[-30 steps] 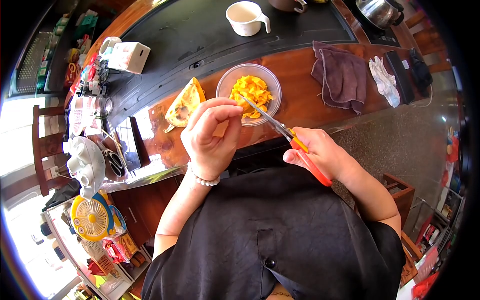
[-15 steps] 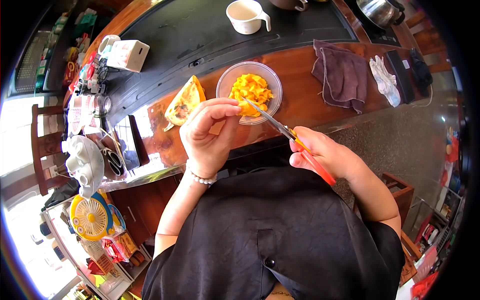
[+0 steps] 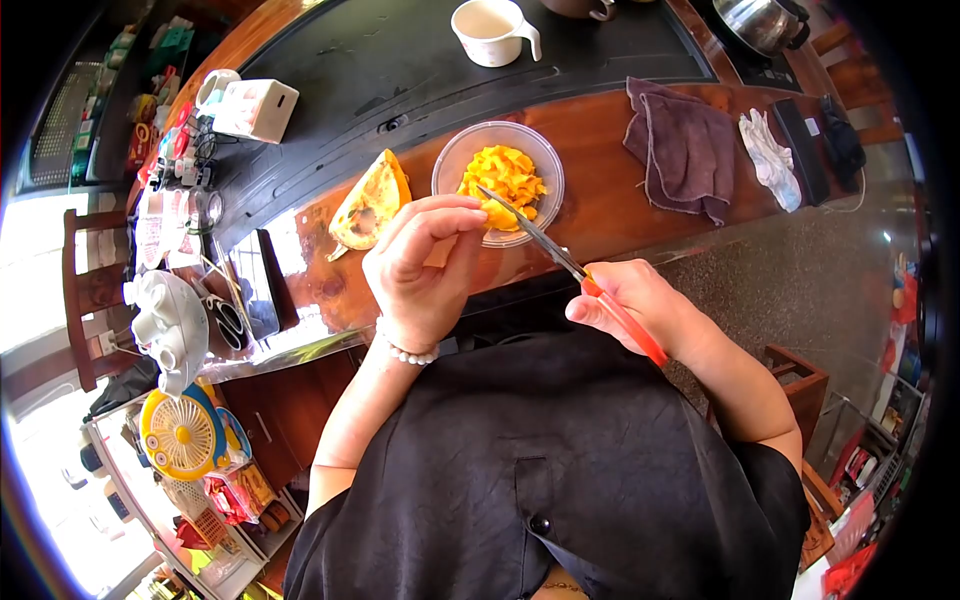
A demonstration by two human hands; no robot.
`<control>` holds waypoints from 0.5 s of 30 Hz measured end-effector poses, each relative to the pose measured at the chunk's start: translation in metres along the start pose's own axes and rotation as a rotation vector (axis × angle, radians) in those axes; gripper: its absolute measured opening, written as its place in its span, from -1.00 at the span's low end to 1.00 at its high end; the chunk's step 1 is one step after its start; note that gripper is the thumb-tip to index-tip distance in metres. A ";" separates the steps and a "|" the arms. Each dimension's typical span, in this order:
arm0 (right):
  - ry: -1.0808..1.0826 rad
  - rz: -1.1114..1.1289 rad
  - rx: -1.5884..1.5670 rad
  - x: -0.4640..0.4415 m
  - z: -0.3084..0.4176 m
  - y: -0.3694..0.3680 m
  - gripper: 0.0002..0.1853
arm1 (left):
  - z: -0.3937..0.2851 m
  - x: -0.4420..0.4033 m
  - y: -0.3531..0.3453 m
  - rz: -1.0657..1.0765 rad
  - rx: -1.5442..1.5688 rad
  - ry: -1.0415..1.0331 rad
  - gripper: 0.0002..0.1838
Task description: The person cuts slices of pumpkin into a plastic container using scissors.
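Observation:
My right hand (image 3: 635, 300) grips scissors (image 3: 625, 318) with red-orange handles. Their blades point up and left, the tips close to my left fingertips. My left hand (image 3: 425, 262), a white bead bracelet at its wrist, has thumb and fingers pinched together at the near rim of a clear round plastic bowl (image 3: 440, 165). Orange shows right beside those fingertips, but I cannot tell whether it is held or lies in the bowl behind. Chopped orange pieces (image 3: 503, 172), looking like pumpkin, are heaped in the bowl. A pumpkin wedge (image 3: 368, 205) lies on the wood left of it.
A white cup (image 3: 490, 35) stands on the black tray (image 3: 400, 75) beyond the bowl. To the right lie a brown cloth (image 3: 680, 150), white gloves (image 3: 768, 160) and a black box (image 3: 800, 150). A white box (image 3: 255, 110) and a phone or tablet (image 3: 250, 285) are at left.
My right hand and the scissors have shifted slightly left, and the blade tips sit a little higher. My left hand has moved slightly right, its fingers still pinched.

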State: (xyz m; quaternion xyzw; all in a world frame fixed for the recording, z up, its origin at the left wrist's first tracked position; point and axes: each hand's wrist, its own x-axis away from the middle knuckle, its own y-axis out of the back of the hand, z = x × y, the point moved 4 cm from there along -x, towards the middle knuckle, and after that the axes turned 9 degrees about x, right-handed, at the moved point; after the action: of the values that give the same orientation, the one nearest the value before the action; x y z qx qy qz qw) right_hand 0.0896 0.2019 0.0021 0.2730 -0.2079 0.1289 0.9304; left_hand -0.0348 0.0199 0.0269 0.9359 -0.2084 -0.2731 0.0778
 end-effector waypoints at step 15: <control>0.032 -0.041 0.019 0.001 0.001 0.000 -0.45 | 0.008 0.006 -0.005 -0.099 0.139 0.202 -0.82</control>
State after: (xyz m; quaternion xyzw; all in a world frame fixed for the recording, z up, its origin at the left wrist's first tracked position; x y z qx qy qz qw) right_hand 0.0905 0.2014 0.0033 0.2839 -0.1862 0.1164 0.9334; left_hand -0.0331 0.0213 0.0156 0.9709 -0.1717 -0.1659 0.0196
